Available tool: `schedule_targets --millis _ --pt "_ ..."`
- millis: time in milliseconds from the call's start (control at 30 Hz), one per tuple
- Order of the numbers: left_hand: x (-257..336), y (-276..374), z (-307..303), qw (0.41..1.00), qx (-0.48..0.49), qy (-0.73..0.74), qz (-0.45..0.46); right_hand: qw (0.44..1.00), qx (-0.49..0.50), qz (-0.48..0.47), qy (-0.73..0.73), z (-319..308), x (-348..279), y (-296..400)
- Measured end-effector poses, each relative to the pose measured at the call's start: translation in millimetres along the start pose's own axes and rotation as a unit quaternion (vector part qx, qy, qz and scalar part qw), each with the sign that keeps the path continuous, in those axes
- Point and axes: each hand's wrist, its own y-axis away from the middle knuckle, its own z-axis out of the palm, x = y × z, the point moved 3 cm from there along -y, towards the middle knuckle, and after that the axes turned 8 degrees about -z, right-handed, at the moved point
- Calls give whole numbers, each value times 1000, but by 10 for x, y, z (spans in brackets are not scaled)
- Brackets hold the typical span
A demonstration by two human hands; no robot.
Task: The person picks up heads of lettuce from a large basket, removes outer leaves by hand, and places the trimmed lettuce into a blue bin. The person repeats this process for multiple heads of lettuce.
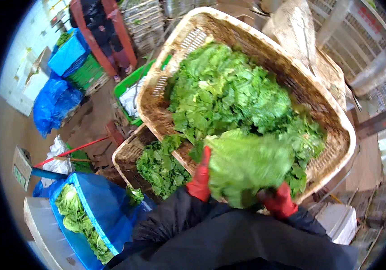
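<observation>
A large pale green head of lettuce [247,165], blurred by motion, is held between my two red-gloved hands near my body. My left hand [200,179] grips its left side, thumb pointing up. At its lower right edge is my right hand [282,201], with dark, blurred fingers partly hidden under the leaves. Beneath and beyond the lettuce tilts a big, dirt-stained white plastic crate [341,131]. Loose green leaves [226,87] are heaped inside it.
Below the crate's left side, a second dirty crate [125,152] holds more leaves. At lower left, a blue-lined box [88,216] contains several lettuce heads. A red-handled tool [74,150] slants nearby. A person [103,33] stands at upper left near a green crate [128,81].
</observation>
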Motion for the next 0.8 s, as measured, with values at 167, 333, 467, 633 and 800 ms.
schedule_targets --millis 167,333,467,633,800 --pt "942 802 13 778 -17 -625 68 869 -115 361 -319 253 -183 -384" --pt "252 1426 -419 870 39 -487 -63 933 -342 -2 -116 1009 -253 -495" --pt "282 1857 -610 863 48 -502 -32 869 -457 -186 -31 1247 -807 -912" --pt "329 2457 -930 896 161 -414 23 796 -602 44 -45 1887 -429 -1151" --pt "684 2786 -947 973 178 -79 126 812 -476 152 -303 2564 -1363 -1079"
